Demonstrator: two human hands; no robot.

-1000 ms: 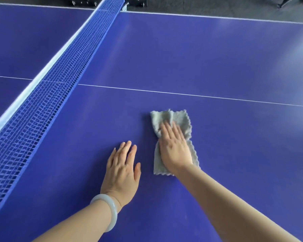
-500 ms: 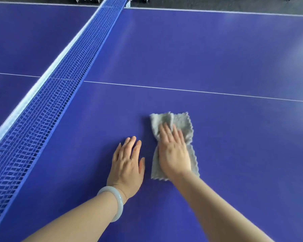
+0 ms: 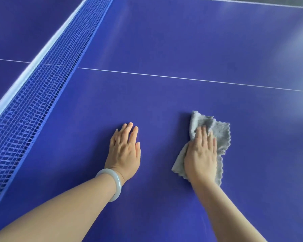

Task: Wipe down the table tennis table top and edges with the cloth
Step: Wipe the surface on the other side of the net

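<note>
The grey cloth [image 3: 221, 135] lies crumpled on the blue table top [image 3: 164, 41], at four o'clock from the view's centre, its fuzzy pile bunched in folds and its edges scalloped. The right hand [image 3: 200, 154] presses it down with straight fingers, curled round nothing. At nine o'clock from the cloth, apart, the left hand [image 3: 124, 151] rests palm-down, fingers extended, a pale glossy bangle [image 3: 115, 182] round its wrist. A thin white line [image 3: 182, 78] crosses at twelve o'clock. The blue mesh net [image 3: 33, 102], white-taped on top, stands at ten o'clock.
</note>
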